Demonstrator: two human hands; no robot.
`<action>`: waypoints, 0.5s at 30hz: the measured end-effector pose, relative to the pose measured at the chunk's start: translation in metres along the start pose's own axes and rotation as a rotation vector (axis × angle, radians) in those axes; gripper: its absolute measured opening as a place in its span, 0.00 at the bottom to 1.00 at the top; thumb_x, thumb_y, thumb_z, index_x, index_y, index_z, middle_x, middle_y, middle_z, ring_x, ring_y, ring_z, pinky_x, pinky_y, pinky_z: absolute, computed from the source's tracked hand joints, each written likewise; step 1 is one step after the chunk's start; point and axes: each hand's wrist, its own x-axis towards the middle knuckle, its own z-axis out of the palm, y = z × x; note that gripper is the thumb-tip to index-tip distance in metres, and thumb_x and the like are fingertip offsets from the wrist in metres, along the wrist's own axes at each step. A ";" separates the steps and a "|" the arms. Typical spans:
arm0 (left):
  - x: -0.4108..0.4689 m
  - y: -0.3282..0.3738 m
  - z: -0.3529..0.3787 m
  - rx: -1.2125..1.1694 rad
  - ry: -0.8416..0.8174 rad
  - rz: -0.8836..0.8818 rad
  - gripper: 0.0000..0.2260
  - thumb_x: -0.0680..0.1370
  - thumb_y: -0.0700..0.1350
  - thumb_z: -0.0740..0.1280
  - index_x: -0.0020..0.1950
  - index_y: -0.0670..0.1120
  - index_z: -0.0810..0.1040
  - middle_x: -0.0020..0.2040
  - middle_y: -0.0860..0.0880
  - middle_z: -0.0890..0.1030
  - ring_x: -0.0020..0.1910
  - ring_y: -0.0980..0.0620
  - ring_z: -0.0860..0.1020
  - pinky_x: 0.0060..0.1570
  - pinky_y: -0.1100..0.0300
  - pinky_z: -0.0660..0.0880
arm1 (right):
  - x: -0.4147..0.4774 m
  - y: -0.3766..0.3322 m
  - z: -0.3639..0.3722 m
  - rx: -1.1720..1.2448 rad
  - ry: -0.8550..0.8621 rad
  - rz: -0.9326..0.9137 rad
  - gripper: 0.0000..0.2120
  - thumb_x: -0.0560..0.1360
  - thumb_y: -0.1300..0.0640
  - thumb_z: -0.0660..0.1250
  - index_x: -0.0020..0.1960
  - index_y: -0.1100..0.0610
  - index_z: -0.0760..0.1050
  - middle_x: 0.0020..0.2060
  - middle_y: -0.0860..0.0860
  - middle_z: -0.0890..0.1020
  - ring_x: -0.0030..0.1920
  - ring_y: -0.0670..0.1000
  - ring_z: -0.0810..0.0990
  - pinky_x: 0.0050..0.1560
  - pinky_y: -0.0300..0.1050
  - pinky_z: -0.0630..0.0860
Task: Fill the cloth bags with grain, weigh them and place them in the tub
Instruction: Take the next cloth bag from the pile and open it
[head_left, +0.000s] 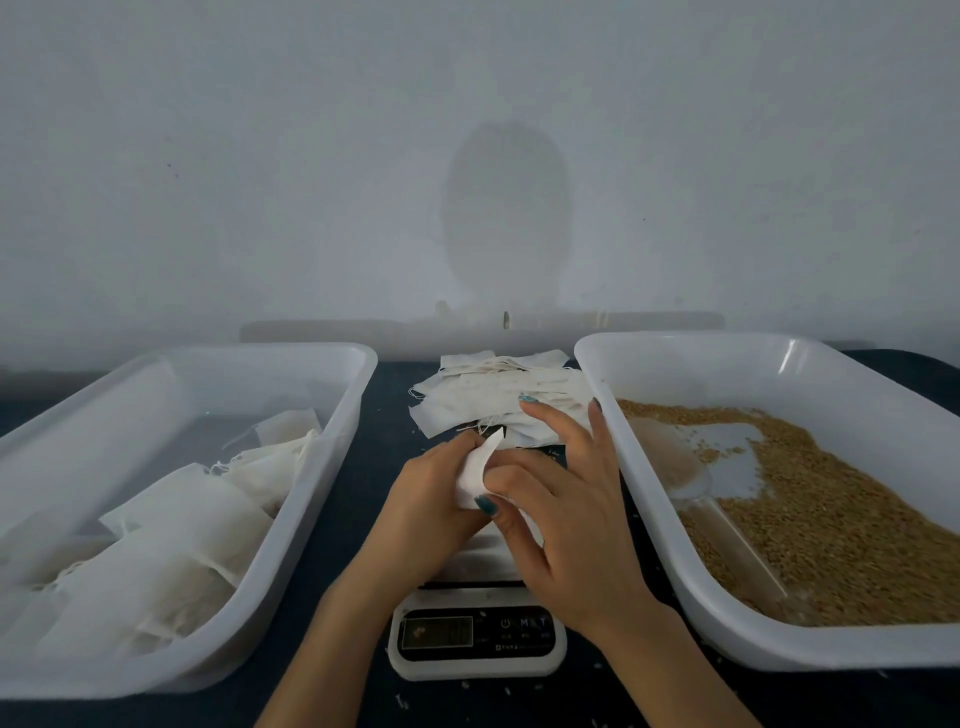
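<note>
Two hands busy at centre frame, above the platform of a digital kitchen scale (478, 634): left hand (426, 499) curled round a small white cloth bag (475, 475), right hand (566, 519) pinching the same bag with the thumb, other fingers stretched toward the pile of empty bags (498, 400) just behind. Judged as parting the bag's mouth ahead of filling.

At left of frame, a translucent tub (260, 348) already holding several filled drawstring bags (171, 545); at right, a matching grain tub (623, 441) with brown grain (831, 519) and what looks like a clear scoop (670, 462) lying in it. Scattered kernels on the dark tabletop (343, 519) near the scale.

Risks from here:
- Mouth not fully parted, so grain tipped onto scale or tabletop instead of inside.
- Thin fabric slipping from the pinch once one hand leaves for the scoop.
- Outstretched fingers dragging extra bags off the pile.
- Stray kernels or a resting wrist on the platform skewing the reading.

Display too blurred to read.
</note>
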 end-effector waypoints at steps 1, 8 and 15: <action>0.000 0.000 0.000 -0.002 0.002 0.009 0.11 0.72 0.39 0.75 0.51 0.43 0.77 0.43 0.49 0.82 0.43 0.48 0.80 0.45 0.43 0.77 | 0.000 0.000 0.000 -0.013 -0.007 -0.009 0.05 0.78 0.54 0.64 0.52 0.46 0.71 0.54 0.42 0.82 0.74 0.56 0.66 0.70 0.74 0.56; 0.001 -0.005 0.000 0.064 0.046 0.071 0.20 0.72 0.37 0.72 0.39 0.62 0.69 0.33 0.63 0.77 0.33 0.58 0.76 0.33 0.62 0.72 | -0.001 -0.001 0.002 -0.134 -0.065 -0.008 0.09 0.78 0.53 0.65 0.55 0.42 0.72 0.51 0.46 0.80 0.73 0.58 0.66 0.71 0.73 0.55; 0.000 -0.001 0.001 0.017 0.094 0.090 0.20 0.69 0.36 0.71 0.37 0.60 0.69 0.30 0.61 0.75 0.30 0.60 0.74 0.31 0.71 0.68 | 0.005 -0.020 -0.018 0.021 0.106 0.030 0.08 0.79 0.48 0.61 0.53 0.51 0.75 0.52 0.48 0.80 0.66 0.55 0.72 0.70 0.66 0.61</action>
